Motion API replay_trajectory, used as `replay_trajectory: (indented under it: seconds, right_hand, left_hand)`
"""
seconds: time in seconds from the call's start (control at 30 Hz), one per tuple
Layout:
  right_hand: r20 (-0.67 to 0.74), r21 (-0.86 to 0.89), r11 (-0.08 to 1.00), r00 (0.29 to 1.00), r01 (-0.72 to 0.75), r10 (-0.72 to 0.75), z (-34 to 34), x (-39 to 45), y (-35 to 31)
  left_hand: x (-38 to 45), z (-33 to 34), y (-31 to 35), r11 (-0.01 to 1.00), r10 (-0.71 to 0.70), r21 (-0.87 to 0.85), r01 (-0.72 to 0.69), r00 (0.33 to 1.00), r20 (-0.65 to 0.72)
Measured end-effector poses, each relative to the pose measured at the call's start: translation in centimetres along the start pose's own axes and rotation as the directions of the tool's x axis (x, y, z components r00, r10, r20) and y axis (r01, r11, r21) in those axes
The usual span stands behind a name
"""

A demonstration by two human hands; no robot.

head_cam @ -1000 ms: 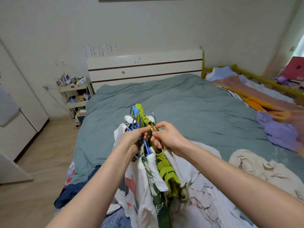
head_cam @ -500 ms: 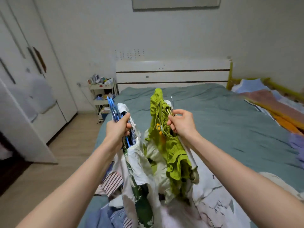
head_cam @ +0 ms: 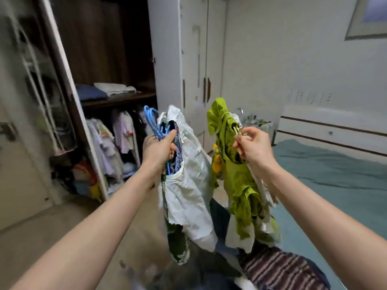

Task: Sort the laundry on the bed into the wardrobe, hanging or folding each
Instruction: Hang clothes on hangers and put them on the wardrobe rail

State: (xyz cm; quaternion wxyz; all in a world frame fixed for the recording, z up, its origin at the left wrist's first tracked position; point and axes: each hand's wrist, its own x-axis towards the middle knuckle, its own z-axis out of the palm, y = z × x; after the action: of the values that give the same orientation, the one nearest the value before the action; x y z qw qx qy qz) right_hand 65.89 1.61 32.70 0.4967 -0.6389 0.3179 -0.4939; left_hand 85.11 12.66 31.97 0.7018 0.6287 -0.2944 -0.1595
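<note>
Green ruffled garment (head_cam: 238,181) hangs crumpled beside white garment (head_cam: 188,185)

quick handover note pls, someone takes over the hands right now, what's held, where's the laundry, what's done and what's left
Left hand: grips blue hangers carrying a white garment and others.
Right hand: pinches the hanger of a green garment.
Both bunches hang in the air, facing the open wardrobe.
Done: some clothes on the wardrobe rail, folded items on its shelf.
Left: hang both bunches; striped laundry lies on the bed.

Head camera looks down, close over forearms
</note>
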Motion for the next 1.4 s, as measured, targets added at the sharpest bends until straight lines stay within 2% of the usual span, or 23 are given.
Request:
replay_trajectory:
  seconds: [0.13,0.23,0.3,0.37,0.43,0.47,0.57,0.6,0.7,0.87,1.1,1.4]
  right_hand:
    - [0.119,0.008,1.000,0.993,0.006,-0.007,12.6,2.1,1.9]
    - [0.226,-0.117,0.993,0.974,0.028,-0.001,21.7,3.9,4.5]
    - [0.223,-0.252,0.965,0.975,0.070,-0.013,26.2,5.8,5.8]
    - [0.142,-0.388,0.916,0.989,0.097,-0.045,29.6,7.3,6.8]
    - [0.084,-0.470,0.875,0.993,0.114,-0.084,33.2,7.5,8.6]
    - [0.110,-0.498,0.858,0.991,0.124,-0.080,35.2,7.1,9.6]
    - [0.313,-0.589,0.794,0.948,0.151,0.052,40.6,6.7,13.2]
    - [0.330,-0.605,0.781,0.941,0.153,0.072,41.9,7.6,14.1]
    - [0.236,-0.621,0.774,0.971,0.128,0.029,45.0,11.0,15.7]
    - [0.355,-0.601,0.771,0.934,0.211,0.021,52.0,15.5,19.0]
    - [0.273,-0.622,0.771,0.961,0.137,0.050,55.9,27.5,24.0]
    - [0.159,-0.644,0.765,0.978,-0.001,0.135,57.4,42.6,27.1]
  left_hand:
    - [6.4,-10.3,-1.6,0.996,0.030,0.084,-0.021,0.993,-0.111]
    - [11.2,-18.7,-2.4,0.980,-0.015,0.194,0.030,0.997,-0.078]
    - [14.1,-24.2,-2.8,0.952,-0.051,0.295,0.078,0.994,-0.101]
    - [16.9,-28.5,-3.3,0.933,-0.052,0.343,0.113,0.982,-0.182]
    - [19.3,-31.4,-5.3,0.931,-0.084,0.326,0.166,0.964,-0.251]
    - [20.0,-32.2,-6.8,0.919,-0.129,0.335,0.210,0.960,-0.248]
    - [21.3,-34.2,-11.7,0.847,-0.321,0.401,0.349,0.937,-0.136]
    - [22.3,-35.0,-12.8,0.843,-0.362,0.380,0.381,0.924,-0.125]
    - [26.4,-37.3,-14.6,0.871,-0.381,0.264,0.414,0.909,-0.168]
    - [33.1,-35.7,-17.7,0.859,-0.445,0.242,0.452,0.891,-0.085]
    - [46.5,-30.2,-21.9,0.831,-0.522,0.234,0.504,0.852,0.020]
    - [63.4,-20.7,-25.7,0.852,-0.524,0.058,0.521,0.841,0.137]
